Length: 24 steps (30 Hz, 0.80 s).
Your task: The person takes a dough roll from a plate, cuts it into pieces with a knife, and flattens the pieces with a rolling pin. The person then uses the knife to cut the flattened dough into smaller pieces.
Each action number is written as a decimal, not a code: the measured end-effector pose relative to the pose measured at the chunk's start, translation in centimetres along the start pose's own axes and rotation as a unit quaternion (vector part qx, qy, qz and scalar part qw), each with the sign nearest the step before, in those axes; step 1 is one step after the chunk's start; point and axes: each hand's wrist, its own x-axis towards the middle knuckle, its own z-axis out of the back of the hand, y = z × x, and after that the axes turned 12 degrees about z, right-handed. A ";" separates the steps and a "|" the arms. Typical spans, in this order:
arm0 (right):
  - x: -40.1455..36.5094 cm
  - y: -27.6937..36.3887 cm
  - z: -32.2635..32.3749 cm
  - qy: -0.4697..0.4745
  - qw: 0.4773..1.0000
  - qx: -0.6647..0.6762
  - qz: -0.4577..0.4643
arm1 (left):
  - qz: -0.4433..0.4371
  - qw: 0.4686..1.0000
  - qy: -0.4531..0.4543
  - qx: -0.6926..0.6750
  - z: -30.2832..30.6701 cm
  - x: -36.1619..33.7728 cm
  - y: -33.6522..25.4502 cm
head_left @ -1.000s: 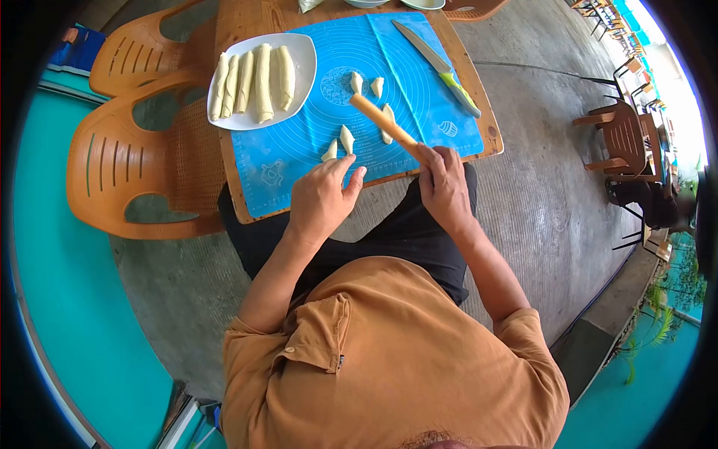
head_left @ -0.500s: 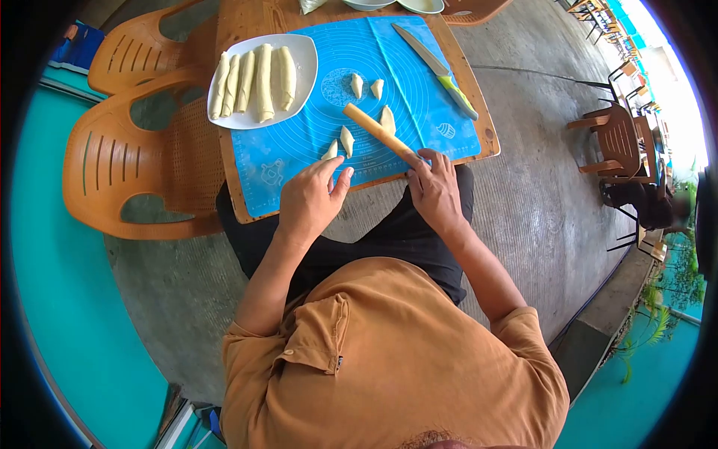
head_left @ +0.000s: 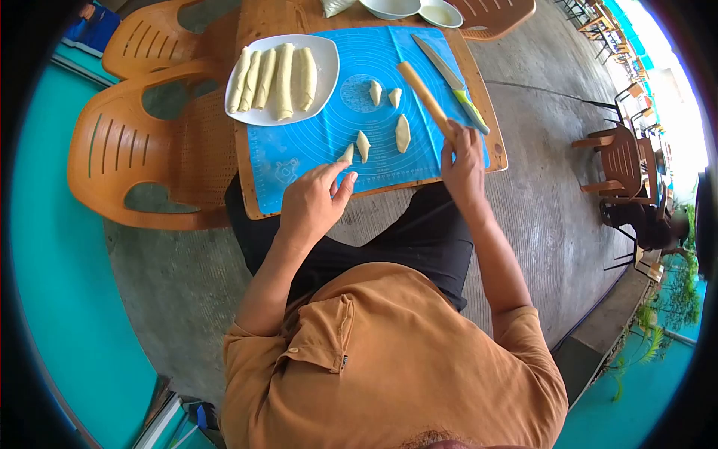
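My right hand [head_left: 465, 161] grips one end of a thin wooden rolling pin [head_left: 425, 96], which slants up and to the left over the blue mat [head_left: 351, 60]. Below the pin's middle lies a flattened oval of dough [head_left: 403, 135]. My left hand [head_left: 314, 196] is open at the mat's near edge, thumb apart, with its fingertips by a small dough piece [head_left: 347, 154]. Beside that one lies another dough piece [head_left: 363, 147]. Two more cut pieces, one left [head_left: 375, 93] and one right [head_left: 395, 97], rest farther back.
A white plate [head_left: 326, 75] with several dough rolls [head_left: 285, 81] stands at the table's left. The knife [head_left: 450, 81] with a green handle lies along the mat's right side. Two bowls [head_left: 390, 7] stand at the back. Orange chairs [head_left: 112, 161] are on the left.
My right hand has lifted the rolling pin off to the right, uncovering the oval dough, which now looks wider and flatter. My left hand stays near the same small piece. The view has shifted slightly.
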 end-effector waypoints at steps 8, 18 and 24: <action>5.0 -6.1 -5.7 0.019 0.996 -0.087 0.004 | 0.033 0.999 -0.022 -0.028 1.3 -0.8 1.5; 6.7 -7.4 -7.6 0.064 0.985 -0.161 -0.008 | 0.064 0.996 -0.052 -0.046 3.3 -1.0 3.1; 5.6 -2.9 -4.6 0.082 0.994 -0.049 -0.047 | 0.068 0.995 -0.044 -0.059 2.7 -0.8 3.1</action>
